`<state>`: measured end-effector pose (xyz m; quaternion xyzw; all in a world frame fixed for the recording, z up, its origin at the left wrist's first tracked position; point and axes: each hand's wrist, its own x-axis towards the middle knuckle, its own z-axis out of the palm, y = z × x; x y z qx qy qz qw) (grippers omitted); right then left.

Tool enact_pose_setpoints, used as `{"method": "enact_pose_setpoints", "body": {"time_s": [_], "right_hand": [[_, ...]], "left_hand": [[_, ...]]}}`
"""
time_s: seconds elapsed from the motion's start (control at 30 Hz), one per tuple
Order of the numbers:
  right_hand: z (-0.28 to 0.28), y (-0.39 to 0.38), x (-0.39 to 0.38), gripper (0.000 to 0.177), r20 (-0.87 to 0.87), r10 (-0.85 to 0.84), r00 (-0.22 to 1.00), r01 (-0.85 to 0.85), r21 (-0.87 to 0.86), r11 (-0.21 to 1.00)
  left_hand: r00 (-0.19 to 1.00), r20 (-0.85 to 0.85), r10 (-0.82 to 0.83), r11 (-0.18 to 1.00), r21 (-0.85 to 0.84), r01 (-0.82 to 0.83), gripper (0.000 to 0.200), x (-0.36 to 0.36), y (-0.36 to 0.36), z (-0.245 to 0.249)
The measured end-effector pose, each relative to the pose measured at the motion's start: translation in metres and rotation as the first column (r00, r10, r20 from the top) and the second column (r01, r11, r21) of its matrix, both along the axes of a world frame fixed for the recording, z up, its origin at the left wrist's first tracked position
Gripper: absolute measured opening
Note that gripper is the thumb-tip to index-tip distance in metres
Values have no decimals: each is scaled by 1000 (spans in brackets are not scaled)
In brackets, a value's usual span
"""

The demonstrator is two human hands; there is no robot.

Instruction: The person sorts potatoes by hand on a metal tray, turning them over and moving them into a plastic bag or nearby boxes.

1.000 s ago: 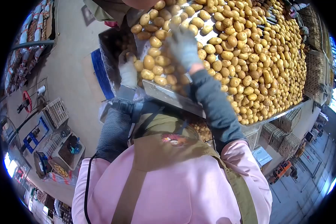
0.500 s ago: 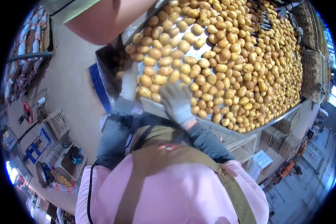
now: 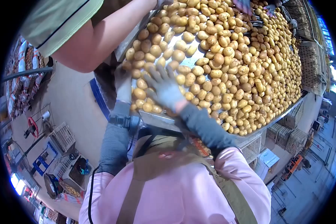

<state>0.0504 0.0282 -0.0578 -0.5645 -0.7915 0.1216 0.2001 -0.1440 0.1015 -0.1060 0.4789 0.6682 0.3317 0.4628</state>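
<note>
Potatoes [image 3: 227, 67] cover a metal sorting table [image 3: 188, 48] in front of me. My right hand [image 3: 166, 87], in a grey-white glove, lies over the potatoes near the table's close left corner, palm down with fingers spread. At the left edge is my left hand [image 3: 123, 86], gloved too, upright beside the outermost potatoes with its fingers stretched forward. Those fingertips are somewhat blurred, and I see nothing held in them.
Across the left side reaches a co-worker's bare arm [image 3: 97, 44]; other workers' gloved hands [image 3: 244, 5] are at the far side. Stacked crates [image 3: 311, 67] stand at the right. A blue-edged panel [image 3: 99, 95] is left of the table, and filled bags [image 3: 24, 74] lie farther left.
My right hand has slid left and slightly forward over the potatoes, fingers spreading. My left hand has shifted slightly left. The co-worker's arm shows more, and the view has moved a little.
</note>
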Motion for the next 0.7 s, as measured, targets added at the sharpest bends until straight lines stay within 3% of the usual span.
{"method": "enact_pose_setpoints", "body": {"time_s": [0.03,0.07,0.1,0.17,0.2,0.27,0.3,0.33,0.4,0.5,0.53,0.6,0.63,0.67,0.7], "right_hand": [[14,-21,8,60,166,10,986,13,-139,990],[16,-36,18,56,99,-65,993,77,-122,989],[41,-36,30,51,141,-96,985,121,-181,976],[36,-32,68,42,115,-213,970,230,-165,959],[38,-18,93,41,292,-246,924,307,-185,934],[28,22,151,40,341,-495,799,482,128,867],[21,39,174,41,150,-667,729,566,415,712],[18,49,182,44,202,-662,722,583,338,739],[41,54,158,50,300,-656,693,645,150,750],[17,9,100,51,142,-479,866,466,118,877],[33,-14,78,49,224,-406,886,431,-70,900],[28,-63,55,48,134,-393,910,389,51,920],[27,-85,49,49,94,-395,914,398,-18,917],[28,-106,48,50,51,-398,916,401,-72,913],[29,-124,49,52,8,-403,915,401,-123,908]], "left_hand": [[998,66,-22,998,55,18,45,-4,-7,3],[995,99,14,1000,-21,-12,45,-8,-17,-2],[991,113,-70,997,-19,73,44,-11,-26,9],[958,155,-243,968,-30,250,44,-8,-46,33],[962,95,-258,963,-57,264,43,-8,-57,27],[969,196,-148,985,-60,162,43,-3,-75,16],[966,242,-93,992,-61,111,43,0,-79,13],[976,173,-129,988,-60,141,45,8,-77,29],[967,239,-90,992,-63,108,49,12,-74,26],[959,280,-55,994,-73,78,52,26,-71,33],[961,267,-75,995,-48,91,51,27,-72,34],[957,289,-24,996,-80,49,46,31,-73,42],[981,47,-191,980,65,188,45,22,-76,29],[924,-218,-315,921,165,353,44,4,-79,7],[793,-474,-383,823,216,526,43,-6,-82,-6]]}}
